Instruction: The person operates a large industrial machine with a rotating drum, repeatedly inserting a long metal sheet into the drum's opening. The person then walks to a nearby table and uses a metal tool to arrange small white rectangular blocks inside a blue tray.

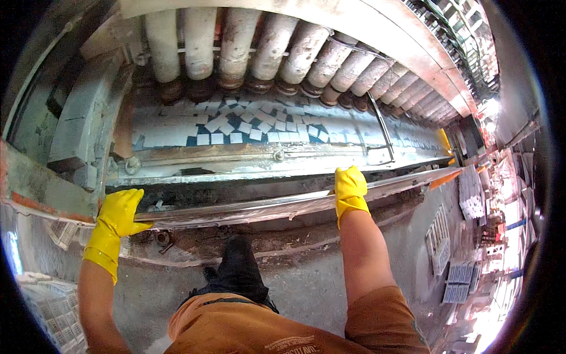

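My left hand (113, 224), in a yellow rubber glove, is at the left end of a long metal panel (253, 211). Its fingers stretch apart from the thumb, which touches the panel's end. My right hand (351, 187), in a matching glove, is closed over the panel's top edge, its fingertips hidden. The panel runs along the front of a machine. Behind it, many small square white tiles (236, 137) lie scattered on a wet, dark blue bed, some overlapping at odd angles.
A row of thick, stained cylinders (236, 47) hangs over the bed under a pale beam (330, 15). A thin metal bracket (383, 130) crosses the bed at the right. Stacked slabs (471, 192) and grey crates (460, 280) stand on the concrete floor (306, 283).
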Demonstrator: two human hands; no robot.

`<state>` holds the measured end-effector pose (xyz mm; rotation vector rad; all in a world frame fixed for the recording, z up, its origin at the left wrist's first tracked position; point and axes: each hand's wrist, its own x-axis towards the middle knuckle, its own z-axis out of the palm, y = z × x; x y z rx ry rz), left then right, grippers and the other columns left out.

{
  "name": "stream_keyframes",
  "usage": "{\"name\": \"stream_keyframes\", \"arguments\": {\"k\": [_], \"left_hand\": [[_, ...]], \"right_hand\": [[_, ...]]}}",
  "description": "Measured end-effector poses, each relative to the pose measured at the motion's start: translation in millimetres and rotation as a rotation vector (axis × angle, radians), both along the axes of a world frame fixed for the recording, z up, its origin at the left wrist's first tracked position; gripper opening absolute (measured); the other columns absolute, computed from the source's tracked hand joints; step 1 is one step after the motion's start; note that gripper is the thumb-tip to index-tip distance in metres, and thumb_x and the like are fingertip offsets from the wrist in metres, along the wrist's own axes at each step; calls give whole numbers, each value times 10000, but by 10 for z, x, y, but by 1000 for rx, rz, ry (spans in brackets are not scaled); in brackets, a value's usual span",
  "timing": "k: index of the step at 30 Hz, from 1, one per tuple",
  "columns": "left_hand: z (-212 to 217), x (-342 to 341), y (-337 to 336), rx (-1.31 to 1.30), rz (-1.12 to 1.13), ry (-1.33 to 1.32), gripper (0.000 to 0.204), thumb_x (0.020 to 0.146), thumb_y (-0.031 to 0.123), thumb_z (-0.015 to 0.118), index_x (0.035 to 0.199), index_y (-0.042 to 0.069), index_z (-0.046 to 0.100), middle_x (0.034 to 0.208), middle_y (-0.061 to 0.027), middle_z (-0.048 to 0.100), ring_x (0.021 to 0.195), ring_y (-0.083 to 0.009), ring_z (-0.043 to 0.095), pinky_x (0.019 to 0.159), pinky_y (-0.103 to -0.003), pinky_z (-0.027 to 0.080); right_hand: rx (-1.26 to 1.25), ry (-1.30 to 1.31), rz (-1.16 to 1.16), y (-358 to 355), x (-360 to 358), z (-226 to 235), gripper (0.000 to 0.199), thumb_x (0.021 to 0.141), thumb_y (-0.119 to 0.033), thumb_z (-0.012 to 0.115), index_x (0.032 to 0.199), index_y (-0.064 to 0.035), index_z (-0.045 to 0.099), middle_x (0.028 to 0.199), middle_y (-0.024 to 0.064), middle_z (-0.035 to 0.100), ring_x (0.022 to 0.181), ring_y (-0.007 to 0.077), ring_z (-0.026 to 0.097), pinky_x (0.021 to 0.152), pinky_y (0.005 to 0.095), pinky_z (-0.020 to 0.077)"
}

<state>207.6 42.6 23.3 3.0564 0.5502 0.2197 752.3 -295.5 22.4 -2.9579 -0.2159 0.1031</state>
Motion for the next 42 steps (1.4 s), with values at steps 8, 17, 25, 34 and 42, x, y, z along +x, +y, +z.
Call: {"name": "stream_keyframes", "arguments": {"k": [8, 17, 25, 34, 42], "left_hand": [[63, -26, -126, 24, 14, 33, 888, 634, 526, 903, 1302, 2, 644, 1264, -197, 694, 1150, -383, 657, 1015, -485, 493], [102, -56, -151, 5, 25, 42, 908, 654, 560, 888, 1330, 12, 628, 1296, -189, 677, 1172, -383, 641, 1027, -480, 479], [149, -35, -80, -21, 49, 94, 927, 682, 579, 862, 1369, 12, 606, 1332, -200, 656, 1208, -384, 624, 1058, -477, 464], [393, 51, 171, -19, 48, 147, 924, 735, 637, 795, 1384, 10, 592, 1351, -202, 648, 1212, -376, 628, 1049, -470, 474], [548, 186, 401, -32, 38, 163, 907, 762, 660, 758, 1367, 4, 596, 1338, -198, 654, 1201, -372, 634, 1041, -471, 486]], "right_hand": [[20, -59, -27, -96, -28, -92, 566, 907, -460, 643, 1257, -16, 646, 1231, 256, 697, 1177, 421, 655, 981, 492, 514], [-41, -68, -18, -148, 35, -201, 559, 917, -507, 654, 1260, -66, 674, 1227, 214, 715, 1149, 403, 680, 944, 513, 535], [-72, -77, 33, -106, 68, -159, 545, 907, -515, 653, 1183, -47, 692, 1159, 244, 727, 1109, 423, 691, 931, 514, 537], [-85, 43, -15, 181, 204, 43, 567, 926, -517, 635, 1235, -43, 663, 1225, 234, 709, 1140, 420, 681, 939, 517, 534], [-165, 65, 87, 352, 483, -7, 551, 936, -504, 608, 1201, -27, 687, 1228, 232, 708, 1136, 399, 686, 948, 517, 531]]}}
